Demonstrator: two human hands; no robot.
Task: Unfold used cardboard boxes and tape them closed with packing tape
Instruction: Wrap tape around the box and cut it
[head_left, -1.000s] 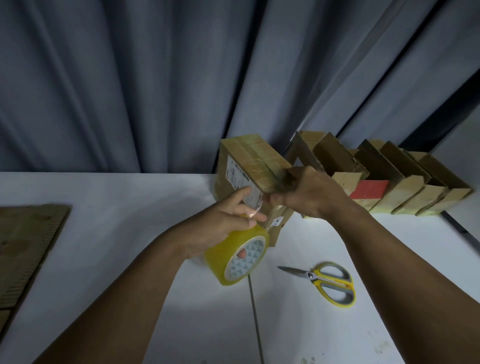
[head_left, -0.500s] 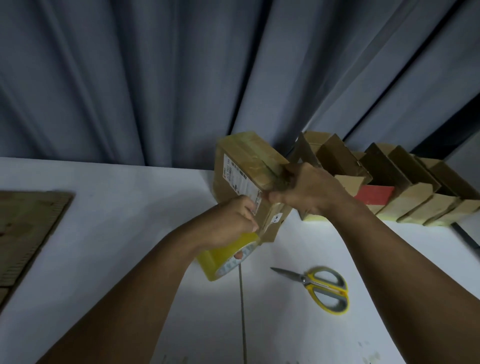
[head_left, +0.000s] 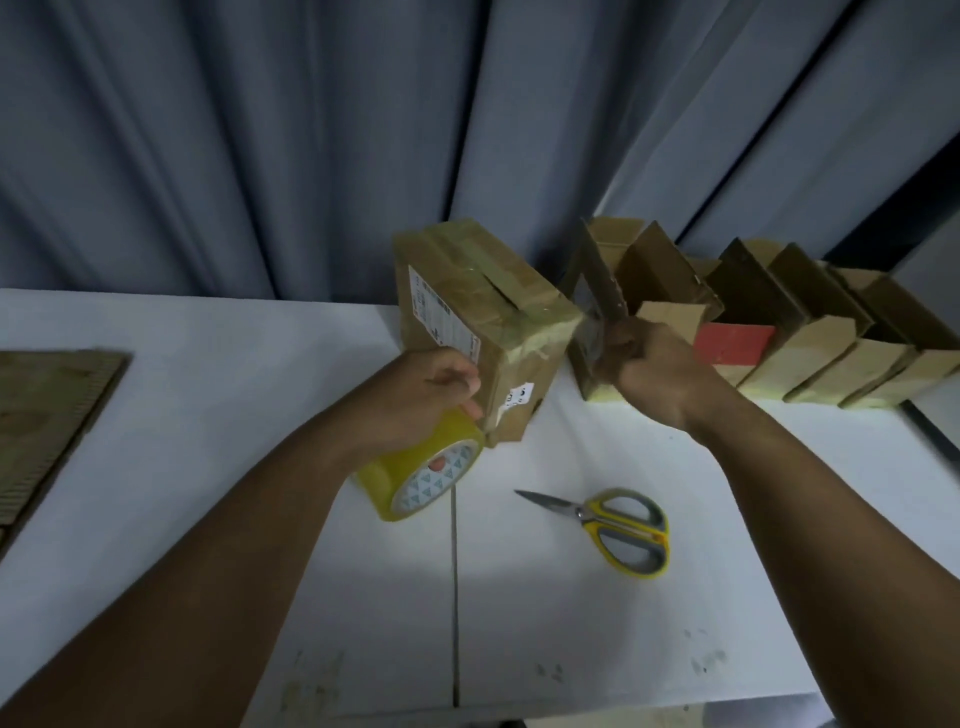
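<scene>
The cardboard box (head_left: 462, 332) is stood on end near the middle of the worktop's (head_left: 208, 415) far edge. The tape roll (head_left: 410, 467) is gripped in the left hand (head_left: 415, 395) and pressed against the box's near lower corner, probably so a strip can be run over the seam. The right hand (head_left: 649, 369) is clenched just beside the box's right face, perhaps on a tape end, though that cannot be told; scissors (head_left: 618, 525) are laid nearer the front edge, ready for cutting.

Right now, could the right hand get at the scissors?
Probably yes: the scissors lie on open table just this side of the right hand, nothing between, though its curled fingers seem busy beside the box.
</scene>
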